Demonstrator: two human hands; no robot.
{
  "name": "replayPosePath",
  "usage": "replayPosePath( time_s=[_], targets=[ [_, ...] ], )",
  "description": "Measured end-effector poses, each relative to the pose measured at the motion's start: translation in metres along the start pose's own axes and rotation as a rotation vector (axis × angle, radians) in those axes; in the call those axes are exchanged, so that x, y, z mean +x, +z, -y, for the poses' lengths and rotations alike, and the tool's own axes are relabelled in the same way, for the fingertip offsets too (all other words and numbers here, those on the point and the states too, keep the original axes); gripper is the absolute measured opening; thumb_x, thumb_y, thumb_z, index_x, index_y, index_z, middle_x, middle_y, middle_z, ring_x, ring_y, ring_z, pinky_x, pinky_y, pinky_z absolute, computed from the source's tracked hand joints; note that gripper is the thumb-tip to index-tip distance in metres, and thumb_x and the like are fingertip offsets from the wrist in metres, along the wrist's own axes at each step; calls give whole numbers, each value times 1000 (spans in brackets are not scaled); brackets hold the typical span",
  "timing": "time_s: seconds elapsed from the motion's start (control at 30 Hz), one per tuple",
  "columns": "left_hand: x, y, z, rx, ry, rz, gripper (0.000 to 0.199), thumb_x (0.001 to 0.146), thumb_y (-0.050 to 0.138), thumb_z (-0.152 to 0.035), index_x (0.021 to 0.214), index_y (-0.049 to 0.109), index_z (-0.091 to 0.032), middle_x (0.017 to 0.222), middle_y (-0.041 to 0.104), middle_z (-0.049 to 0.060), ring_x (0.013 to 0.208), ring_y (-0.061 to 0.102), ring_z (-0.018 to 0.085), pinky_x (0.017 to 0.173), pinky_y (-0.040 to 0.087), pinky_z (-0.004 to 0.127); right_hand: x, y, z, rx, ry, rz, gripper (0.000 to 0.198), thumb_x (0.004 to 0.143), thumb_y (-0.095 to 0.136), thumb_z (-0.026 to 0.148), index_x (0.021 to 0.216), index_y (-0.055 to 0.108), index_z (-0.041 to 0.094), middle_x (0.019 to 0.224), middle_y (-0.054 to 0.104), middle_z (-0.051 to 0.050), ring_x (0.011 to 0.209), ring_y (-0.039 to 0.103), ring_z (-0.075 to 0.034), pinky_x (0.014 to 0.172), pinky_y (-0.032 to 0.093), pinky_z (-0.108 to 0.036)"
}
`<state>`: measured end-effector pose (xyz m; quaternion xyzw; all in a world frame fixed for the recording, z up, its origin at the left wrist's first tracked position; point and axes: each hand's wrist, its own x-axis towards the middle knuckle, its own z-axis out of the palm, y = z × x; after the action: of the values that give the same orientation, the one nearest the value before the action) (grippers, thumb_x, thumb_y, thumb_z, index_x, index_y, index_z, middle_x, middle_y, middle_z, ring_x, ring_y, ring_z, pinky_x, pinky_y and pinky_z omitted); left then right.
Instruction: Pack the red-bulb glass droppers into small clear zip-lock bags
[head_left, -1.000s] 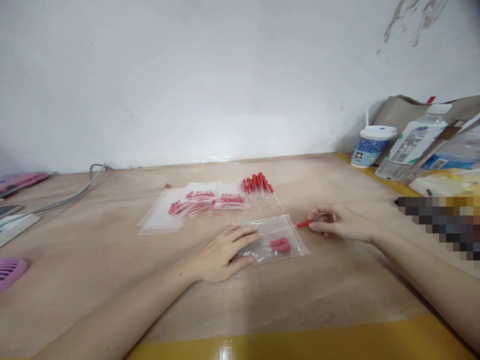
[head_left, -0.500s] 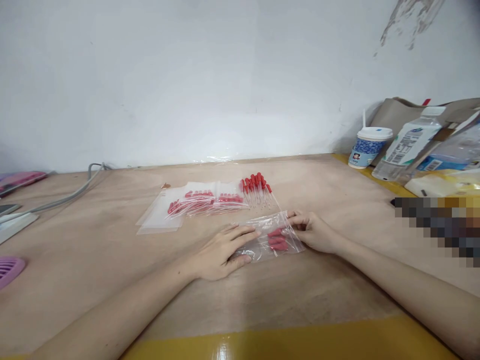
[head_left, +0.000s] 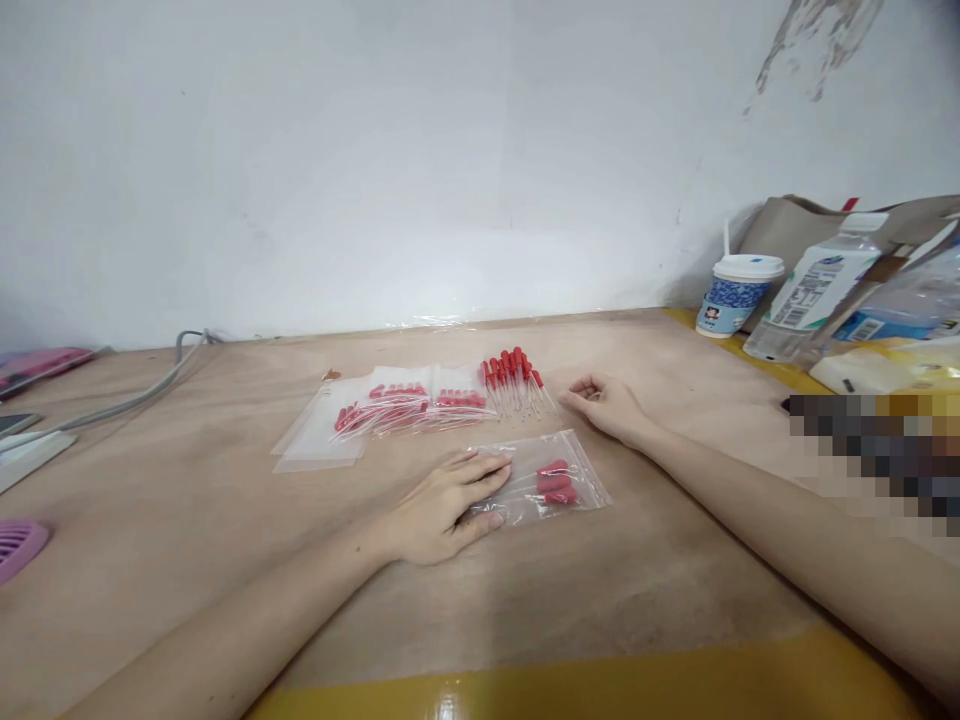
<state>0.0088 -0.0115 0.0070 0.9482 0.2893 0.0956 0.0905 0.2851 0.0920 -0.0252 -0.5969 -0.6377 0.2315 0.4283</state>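
A clear zip bag [head_left: 525, 497] lies flat on the table with several red-bulbed droppers [head_left: 555, 483] inside. My left hand [head_left: 446, 505] rests palm down across the bag's left end, fingers stretched out. Beyond the bag, my right hand [head_left: 604, 408] is just right of a pile of loose droppers with red bulbs [head_left: 514, 365]. Its fingers are loosely bent, with a gap at the thumb, and nothing shows between them. I cannot tell whether its fingertips touch the nearest dropper. Left of the pile, filled bags of red-bulbed droppers [head_left: 397, 410] overlap one another.
Flat clear bags [head_left: 319, 435] lie at the left of the filled ones. At the back right stand a paper cup [head_left: 739, 295], a plastic bottle [head_left: 814, 285] and a grey bag [head_left: 787, 215]. A grey cable [head_left: 150, 385] and a purple slotted object [head_left: 21, 545] are at the left.
My right hand has let go of the zip bag's right edge and moved away from me toward the loose droppers. The bag now lies flatter; my left hand has stayed on it.
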Motion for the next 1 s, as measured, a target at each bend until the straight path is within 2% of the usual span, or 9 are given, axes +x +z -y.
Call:
replayPosePath(
  time_s=[0.17, 0.33, 0.57, 0.77, 1.0],
  targets=[
    [-1, 1, 1, -3, 8, -3, 49, 92, 39, -35, 138, 28, -20, 142, 30, 8, 131, 28, 22, 107, 22, 46, 31, 20, 10, -201, 24, -11, 29, 65, 63, 41, 81, 62, 16, 79, 66, -5, 71, 58, -15, 64, 43, -24],
    [-2, 3, 1, 13, 5, 14, 50, 93, 37, -37, 138, 27, -20, 143, 27, 8, 132, 26, 21, 108, 20, 45, 43, 21, 9, -258, 61, -39, 24, 72, 57, 33, 86, 61, 14, 84, 66, -9, 77, 59, -18, 67, 42, -25],
    [-2, 2, 1, 7, 19, -12, 49, 93, 38, -36, 138, 27, -20, 143, 28, 8, 131, 27, 21, 107, 21, 45, 43, 19, 9, -327, 37, 20, 40, 72, 57, 46, 94, 61, 13, 89, 65, -10, 80, 59, -20, 67, 41, -27],
    [-2, 2, 1, 7, 9, -6, 49, 93, 38, -36, 138, 28, -21, 143, 29, 7, 131, 27, 21, 108, 21, 45, 42, 18, 9, -320, -34, 114, 25, 78, 51, 32, 93, 64, 17, 84, 67, -6, 73, 59, -15, 63, 41, -23],
    [-2, 1, 0, 16, 5, 6, 49, 93, 38, -36, 138, 28, -20, 143, 28, 7, 131, 27, 20, 108, 21, 43, 36, 17, 13, -383, -59, 96, 29, 71, 55, 20, 98, 61, 12, 84, 66, -10, 78, 59, -19, 70, 41, -26]
  ],
)
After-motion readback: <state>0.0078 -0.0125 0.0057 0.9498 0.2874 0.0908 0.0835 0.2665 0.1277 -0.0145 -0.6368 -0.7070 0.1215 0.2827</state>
